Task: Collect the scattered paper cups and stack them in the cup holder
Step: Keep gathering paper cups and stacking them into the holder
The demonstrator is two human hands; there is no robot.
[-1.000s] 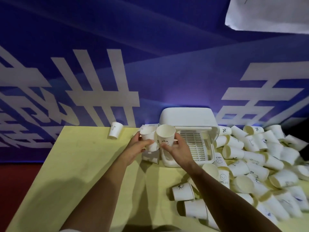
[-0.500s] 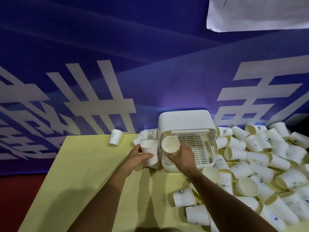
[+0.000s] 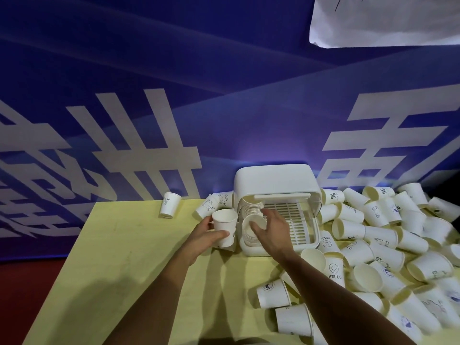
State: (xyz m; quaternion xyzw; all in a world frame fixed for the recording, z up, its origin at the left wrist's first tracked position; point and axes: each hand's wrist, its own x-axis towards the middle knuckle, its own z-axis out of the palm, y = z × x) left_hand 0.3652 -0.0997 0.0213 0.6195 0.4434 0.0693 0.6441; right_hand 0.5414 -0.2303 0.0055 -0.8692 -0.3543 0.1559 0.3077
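Gripping one upright cup [image 3: 225,224] in the left hand [image 3: 204,235], fingers curled right round it, just at 9 o'clock of the white cup holder [image 3: 273,180]. Resting the right hand [image 3: 276,232], fingers loose and spread, on the nested stack [image 3: 246,235] lying in the holder's left side. Also got a big heap of cups [image 3: 388,235] at 3 o'clock, plus a lone cup [image 3: 170,204] way out at 9 on the yellow table [image 3: 124,257].

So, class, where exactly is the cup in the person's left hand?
Head view, near centre: the held cup is upright in the left hand, just left of the cup holder.
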